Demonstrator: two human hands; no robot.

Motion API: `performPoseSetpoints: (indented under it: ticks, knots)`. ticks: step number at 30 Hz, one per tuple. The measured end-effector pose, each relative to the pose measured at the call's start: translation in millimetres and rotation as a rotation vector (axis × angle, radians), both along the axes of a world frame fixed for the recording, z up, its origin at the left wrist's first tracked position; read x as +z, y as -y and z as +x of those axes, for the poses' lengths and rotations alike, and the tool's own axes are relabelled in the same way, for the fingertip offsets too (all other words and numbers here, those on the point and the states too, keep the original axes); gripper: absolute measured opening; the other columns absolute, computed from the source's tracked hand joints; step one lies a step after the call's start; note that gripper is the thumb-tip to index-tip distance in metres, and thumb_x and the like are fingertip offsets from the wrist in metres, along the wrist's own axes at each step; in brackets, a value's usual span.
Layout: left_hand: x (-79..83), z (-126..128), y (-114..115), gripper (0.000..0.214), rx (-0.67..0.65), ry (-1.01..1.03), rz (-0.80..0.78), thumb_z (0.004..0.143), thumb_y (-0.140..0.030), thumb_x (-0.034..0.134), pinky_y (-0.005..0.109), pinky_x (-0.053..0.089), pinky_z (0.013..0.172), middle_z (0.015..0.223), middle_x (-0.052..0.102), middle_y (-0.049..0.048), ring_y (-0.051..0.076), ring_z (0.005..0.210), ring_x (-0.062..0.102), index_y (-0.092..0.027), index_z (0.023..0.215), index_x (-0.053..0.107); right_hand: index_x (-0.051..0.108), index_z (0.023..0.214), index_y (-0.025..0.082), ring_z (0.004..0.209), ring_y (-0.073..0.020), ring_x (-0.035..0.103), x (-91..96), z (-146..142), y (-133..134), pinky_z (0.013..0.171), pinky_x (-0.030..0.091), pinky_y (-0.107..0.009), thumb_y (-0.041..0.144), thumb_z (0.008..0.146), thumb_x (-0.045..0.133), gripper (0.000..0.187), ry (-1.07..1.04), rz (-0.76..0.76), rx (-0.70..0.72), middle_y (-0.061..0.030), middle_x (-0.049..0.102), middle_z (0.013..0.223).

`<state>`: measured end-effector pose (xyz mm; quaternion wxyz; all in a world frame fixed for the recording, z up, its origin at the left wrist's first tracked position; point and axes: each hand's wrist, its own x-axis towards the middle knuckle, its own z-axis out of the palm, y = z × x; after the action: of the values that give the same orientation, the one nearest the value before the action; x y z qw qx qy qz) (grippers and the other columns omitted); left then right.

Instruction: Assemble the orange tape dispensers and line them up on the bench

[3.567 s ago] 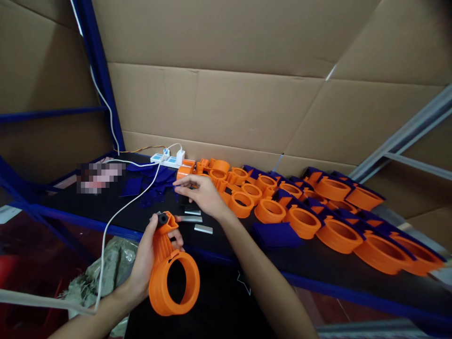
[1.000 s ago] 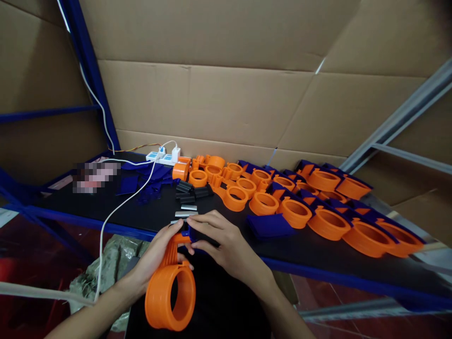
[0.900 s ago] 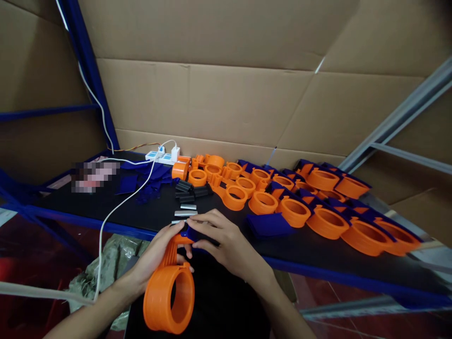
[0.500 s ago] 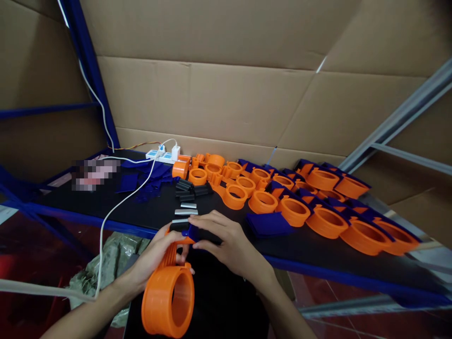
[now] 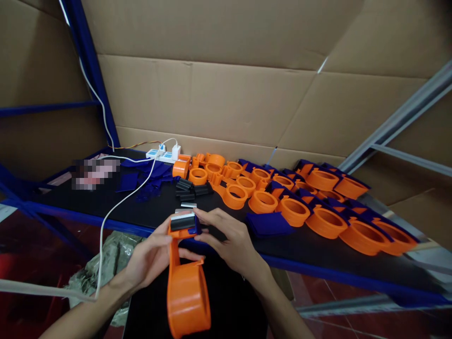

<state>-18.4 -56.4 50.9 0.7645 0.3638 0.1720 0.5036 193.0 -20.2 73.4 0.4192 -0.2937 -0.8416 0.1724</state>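
Orange plastic is nearest you: the holder (image 5: 189, 296), its ring hanging low in front of your body, its head raised just over the near edge of the worktop (image 5: 92, 202). Your left hand (image 5: 150, 256) grasps it by the neck and the left side of the head; your right hand (image 5: 229, 233) pinches the blue piece (image 5: 197, 226) at the head's right end between thumb and fingers. On this one, a black roller (image 5: 182, 224) and a pale toothed strip (image 5: 182, 216) already lie across the head, so by the look of it most of its parts are on; whether the blue piece is fully seated, you cannot tell from here.

Just beyond the head, metal strips (image 5: 189, 205) lie loose, and behind them a small pile of spare rollers (image 5: 185, 188). To the right sits a stack of blue sheets (image 5: 270, 224), with rows of blue-fitted holders (image 5: 325, 221) past it, apparently further along. Farther back and left, the bare orange holders (image 5: 236, 197) show no blue, so those seem left to do. Loose blue pieces (image 5: 150, 183) are scattered left of them, near the power strip (image 5: 167, 157).
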Motion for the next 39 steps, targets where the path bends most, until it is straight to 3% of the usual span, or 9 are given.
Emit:
performPoseSetpoints:
  ticks: [5, 10, 16, 21, 26, 28, 31, 35, 39]
  knots:
    - [-3.7, 2, -10, 0.05, -0.039, 0.098, 0.044, 0.088, -0.032, 0.065, 0.064, 0.041, 0.106, 0.138, 0.063, 0.0165, 0.04, 0.123, 0.06, -0.022, 0.137, 0.061, 0.061, 0.136, 0.03, 0.113, -0.0195, 0.065, 13.3, 10, -1, 0.097, 0.055, -0.034, 0.022, 0.089, 0.071, 0.048, 0.06, 0.033, -0.045, -0.0067, 0.064, 0.128]
    - [-12.0, 2, -12, 0.053, 0.203, -0.011, 0.049, 0.076, -0.029, 0.081, 0.055, 0.041, 0.11, 0.133, 0.066, 0.0167, 0.038, 0.119, 0.064, -0.017, 0.127, 0.068, 0.066, 0.119, 0.025, 0.101, -0.0185, 0.064, 36.5, 3, 33, 0.089, 0.054, -0.033, 0.032, 0.093, 0.068, 0.027, 0.144, 0.021, -0.058, -0.0026, 0.072, 0.11]
    - [-8.4, 2, -6, 0.061, 0.338, -0.126, -0.028, 0.072, -0.023, 0.084, 0.049, 0.049, 0.102, 0.131, 0.067, 0.0154, 0.037, 0.112, 0.068, -0.02, 0.129, 0.065, 0.067, 0.089, 0.018, 0.085, -0.0213, 0.061, 31.8, -16, 56, 0.071, 0.049, -0.033, 0.032, 0.088, 0.074, 0.015, 0.421, 0.058, -0.121, -0.0035, 0.071, 0.087]
    - [-5.9, 3, -4, 0.073, 0.164, 0.109, -0.008, 0.078, -0.066, 0.068, 0.053, 0.042, 0.109, 0.141, 0.06, 0.0168, 0.042, 0.131, 0.054, -0.02, 0.134, 0.062, 0.07, 0.088, 0.02, 0.074, -0.0143, 0.062, 37.5, 0, 40, 0.064, 0.048, -0.024, 0.037, 0.085, 0.076, 0.019, 0.14, -0.231, 0.017, 0.0003, 0.071, 0.083]
    - [-17.5, 4, -5, 0.062, -0.033, 0.206, -0.082, 0.082, -0.061, 0.067, 0.053, 0.035, 0.115, 0.137, 0.065, 0.013, 0.037, 0.134, 0.052, -0.024, 0.132, 0.063, 0.074, 0.09, 0.02, 0.068, -0.0119, 0.066, 38.9, -5, 34, 0.063, 0.051, -0.02, 0.038, 0.093, 0.066, 0.02, 0.167, -0.467, 0.255, 0.0022, 0.075, 0.084]
    - [-16.4, 3, -6, 0.051, -0.05, 0.272, -0.163, 0.087, -0.061, 0.06, 0.055, 0.038, 0.112, 0.12, 0.073, 0.0099, 0.033, 0.12, 0.063, -0.025, 0.122, 0.069, 0.075, 0.097, 0.023, 0.076, -0.0144, 0.07, 40.1, -3, 35, 0.068, 0.052, -0.021, 0.036, 0.096, 0.061, 0.019, 0.268, -0.399, 0.189, 0.0013, 0.077, 0.089]
    - [-7.0, 0, -7, 0.041, -0.025, 0.327, -0.238, 0.1, -0.046, 0.045, 0.061, 0.04, 0.108, 0.1, 0.076, 0.0078, 0.025, 0.096, 0.071, -0.022, 0.124, 0.067, 0.075, 0.102, 0.027, 0.085, -0.0183, 0.073, 46.3, 29, 33, 0.074, 0.053, -0.025, 0.037, 0.097, 0.061, 0.019, 0.346, -0.259, -0.11, -0.0004, 0.078, 0.096]
    - [1.3, 2, -6, 0.053, -0.133, 0.316, -0.308, 0.096, -0.047, 0.044, 0.071, 0.039, 0.104, 0.115, 0.072, 0.0162, 0.031, 0.102, 0.068, -0.016, 0.137, 0.057, 0.078, 0.1, 0.027, 0.093, -0.0235, 0.072, 45.0, 102, 18, 0.086, 0.054, -0.034, 0.026, 0.089, 0.067, 0.016, 0.443, -0.182, -0.469, -0.0036, 0.077, 0.104]
    - [-4.2, 6, -6, 0.057, -0.201, 0.308, -0.3, 0.092, -0.038, 0.048, 0.069, 0.034, 0.109, 0.125, 0.069, 0.0187, 0.033, 0.113, 0.065, -0.015, 0.144, 0.051, 0.078, 0.097, 0.023, 0.094, -0.0243, 0.072, 25.2, 141, -2, 0.086, 0.054, -0.035, 0.01, 0.079, 0.064, 0.026, 0.55, -0.326, -0.537, -0.0062, 0.077, 0.102]
